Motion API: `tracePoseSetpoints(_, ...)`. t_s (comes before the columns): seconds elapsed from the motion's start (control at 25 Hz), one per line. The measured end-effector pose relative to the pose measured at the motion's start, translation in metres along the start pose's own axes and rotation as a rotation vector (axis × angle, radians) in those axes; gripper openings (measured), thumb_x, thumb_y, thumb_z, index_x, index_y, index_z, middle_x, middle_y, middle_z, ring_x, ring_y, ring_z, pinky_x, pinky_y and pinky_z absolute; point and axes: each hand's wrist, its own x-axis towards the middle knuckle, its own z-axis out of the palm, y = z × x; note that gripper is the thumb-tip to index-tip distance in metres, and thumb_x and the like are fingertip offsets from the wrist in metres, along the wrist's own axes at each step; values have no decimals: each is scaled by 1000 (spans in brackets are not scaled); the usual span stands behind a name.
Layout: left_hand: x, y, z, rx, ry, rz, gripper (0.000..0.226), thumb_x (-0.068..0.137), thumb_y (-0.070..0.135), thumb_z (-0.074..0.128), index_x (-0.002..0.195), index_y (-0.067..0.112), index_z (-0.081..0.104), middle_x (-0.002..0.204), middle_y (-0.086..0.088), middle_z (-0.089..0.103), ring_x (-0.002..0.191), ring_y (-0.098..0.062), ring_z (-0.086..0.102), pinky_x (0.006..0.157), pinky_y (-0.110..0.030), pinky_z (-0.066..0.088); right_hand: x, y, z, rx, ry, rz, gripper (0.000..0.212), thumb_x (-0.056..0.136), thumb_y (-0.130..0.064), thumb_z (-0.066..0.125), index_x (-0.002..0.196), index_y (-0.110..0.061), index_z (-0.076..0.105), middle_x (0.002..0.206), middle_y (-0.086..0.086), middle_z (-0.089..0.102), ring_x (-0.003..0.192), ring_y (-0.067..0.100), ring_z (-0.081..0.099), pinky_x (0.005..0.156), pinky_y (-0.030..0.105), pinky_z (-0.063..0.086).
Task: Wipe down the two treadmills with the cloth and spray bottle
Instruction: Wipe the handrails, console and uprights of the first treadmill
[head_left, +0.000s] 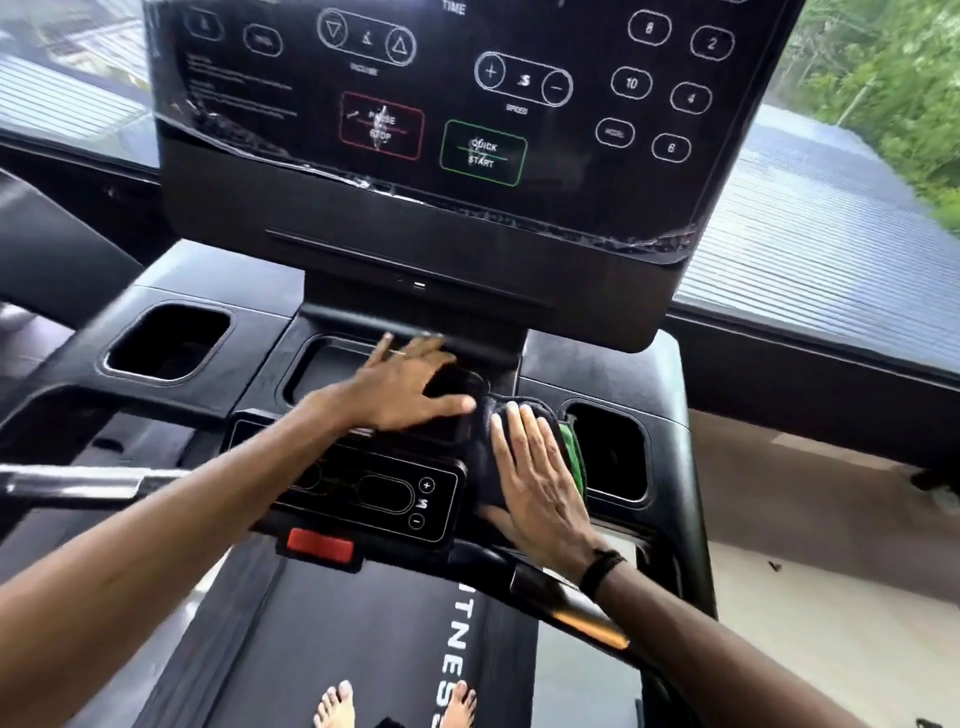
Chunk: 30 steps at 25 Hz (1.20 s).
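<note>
Treadmill (332, 639) fills the view; person stands barefoot on its belt, so the console tray is within reach of both arms. Console screen (431, 104) sits above, not being touched. Cloth (480, 441), dark with green edge, lies on the tray beside the right cup holder (613, 457). Right hand (540, 483) pressed flat on it, grip released, likely for wiping pressure. Left hand (400, 387) splayed open, blurred, holding nothing. Spray bottle not visible.
</note>
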Motion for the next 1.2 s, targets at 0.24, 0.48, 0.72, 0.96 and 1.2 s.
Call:
tracePoseSetpoints(0.24, -58, -55, -17, -69, 299, -225, 90, 78, 78, 35, 143, 17, 48, 153, -6, 43, 143, -20, 38, 122, -49, 13, 60, 23, -14, 65, -77, -169, 97, 86, -77, 18, 159, -15, 9, 166, 16, 0, 154, 31, -2, 124, 49, 5)
tracePoseSetpoints(0.48, -102, -80, 8, -345, 493, -426, 47, 101, 48, 42, 127, 14, 60, 128, -11, 64, 122, -27, 56, 99, -37, 39, 106, -10, -9, 115, -41, -148, 90, 90, -68, 7, 158, -10, 14, 166, 13, 8, 154, 28, 2, 125, 46, 3)
tracePoseSetpoints(0.72, -135, -111, 19, -449, 549, -467, 69, 98, 63, 25, 132, 12, 55, 129, -8, 61, 122, -25, 53, 99, -35, 35, 89, 28, -11, 82, -47, -330, 76, 97, -60, 19, 158, -15, 21, 166, 6, 14, 154, 21, 7, 125, 44, 11)
tracePoseSetpoints(0.96, -137, -151, 38, -189, 512, -430, 83, 92, 67, 12, 148, 11, 35, 162, -10, 25, 151, -18, 18, 122, -43, 2, 165, -44, -7, 43, -41, -236, 93, 90, -69, 5, 158, -6, 7, 165, 21, 6, 154, 32, 2, 125, 44, 0)
tracePoseSetpoints(1.2, -132, -155, 43, -125, 448, -467, 89, 89, 68, 0, 158, 12, 2, 166, -5, -11, 152, -12, -13, 122, -43, -11, 243, -137, -9, 99, -46, -404, 93, 88, -74, 16, 158, -12, 21, 164, 15, 19, 153, 30, 13, 125, 44, 6)
